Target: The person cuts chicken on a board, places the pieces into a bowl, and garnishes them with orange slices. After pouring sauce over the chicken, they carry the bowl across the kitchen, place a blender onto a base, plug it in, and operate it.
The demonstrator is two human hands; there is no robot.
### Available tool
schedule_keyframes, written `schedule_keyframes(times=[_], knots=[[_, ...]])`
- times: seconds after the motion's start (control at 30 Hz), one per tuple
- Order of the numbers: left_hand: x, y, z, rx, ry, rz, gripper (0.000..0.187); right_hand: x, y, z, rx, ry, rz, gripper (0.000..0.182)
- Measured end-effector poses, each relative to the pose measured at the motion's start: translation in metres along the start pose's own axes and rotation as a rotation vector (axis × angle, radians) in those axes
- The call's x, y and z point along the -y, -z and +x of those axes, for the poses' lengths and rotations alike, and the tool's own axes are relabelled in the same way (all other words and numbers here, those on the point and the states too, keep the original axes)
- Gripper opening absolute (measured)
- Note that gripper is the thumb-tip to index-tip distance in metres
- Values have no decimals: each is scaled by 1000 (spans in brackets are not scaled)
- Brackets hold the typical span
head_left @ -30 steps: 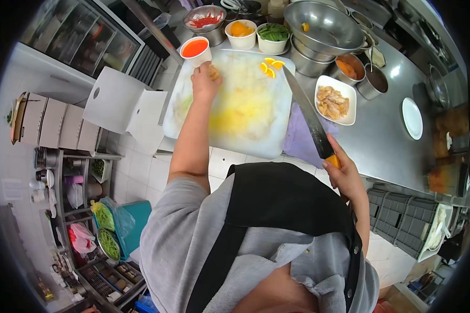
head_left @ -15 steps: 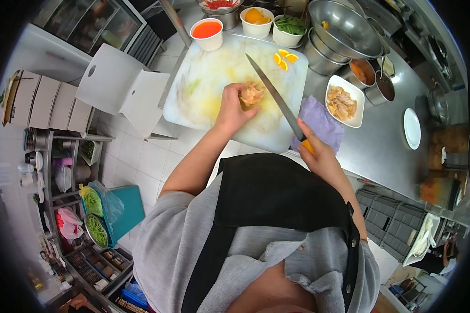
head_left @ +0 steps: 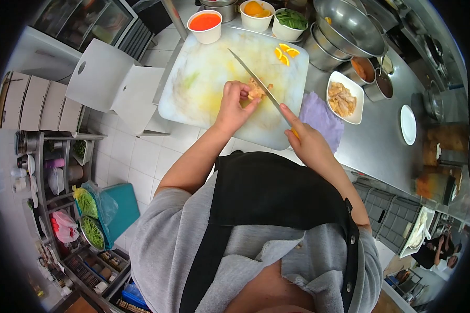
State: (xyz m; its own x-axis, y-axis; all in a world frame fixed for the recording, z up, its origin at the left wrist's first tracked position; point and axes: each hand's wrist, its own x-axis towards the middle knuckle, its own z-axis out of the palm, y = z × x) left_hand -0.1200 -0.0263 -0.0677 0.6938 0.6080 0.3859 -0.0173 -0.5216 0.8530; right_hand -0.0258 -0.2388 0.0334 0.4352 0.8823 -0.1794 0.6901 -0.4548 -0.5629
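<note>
My left hand (head_left: 235,107) pinches a pale golden piece of chicken (head_left: 254,93) on the white cutting board (head_left: 193,99). A long kitchen knife (head_left: 249,69) with a yellow handle is gripped in my right hand (head_left: 310,141). Its blade slants across the chicken, close to my left fingertips; whether the edge has entered the meat cannot be made out. Several orange wedges (head_left: 284,53) lie at the board's far right corner. Right of the board, a white square dish (head_left: 356,88) holds sliced chicken beside a purple cloth (head_left: 318,117).
Behind the board stand tubs of red-orange sauce (head_left: 206,26), oranges (head_left: 257,16) and green leaves (head_left: 290,23). Stacked steel bowls (head_left: 344,31) and sauce pots (head_left: 379,88) line the right. A small white plate (head_left: 408,124) sits on the steel counter; a white chair (head_left: 102,78) stands left.
My right hand has brought the knife leftward, so its blade now crosses over the chicken. My left hand still holds the piece at nearly the same spot.
</note>
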Motion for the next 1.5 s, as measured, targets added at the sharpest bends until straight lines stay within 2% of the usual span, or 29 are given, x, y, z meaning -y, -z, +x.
schedule_keyframes(times=[0.2,0.4,0.6,0.8,0.9,1.0,1.1,1.27,1.4,1.5], knots=[[10,-1,-2,22,67,-40,41,1,-2,2,-97,117,21,68],[8,1,-1,32,60,8,40,8,-8,5,-72,44,-208,68],[2,3,0,41,49,10,36,14,-3,8,0,-4,-166,68],[1,5,1,59,83,-26,29,29,2,17,80,-43,-209,75],[-3,8,3,75,113,-22,28,32,3,20,124,-97,-209,69],[-5,11,3,80,118,-12,26,34,5,23,102,-42,-240,80],[-2,16,6,95,108,4,25,36,9,29,161,-44,-254,79],[2,16,4,78,110,-2,24,18,-31,62,116,-74,-210,74],[-1,24,0,90,51,100,22,10,-31,64,88,-59,-186,70],[5,24,-4,89,-17,130,20,-3,-20,52,43,-20,76,67]])
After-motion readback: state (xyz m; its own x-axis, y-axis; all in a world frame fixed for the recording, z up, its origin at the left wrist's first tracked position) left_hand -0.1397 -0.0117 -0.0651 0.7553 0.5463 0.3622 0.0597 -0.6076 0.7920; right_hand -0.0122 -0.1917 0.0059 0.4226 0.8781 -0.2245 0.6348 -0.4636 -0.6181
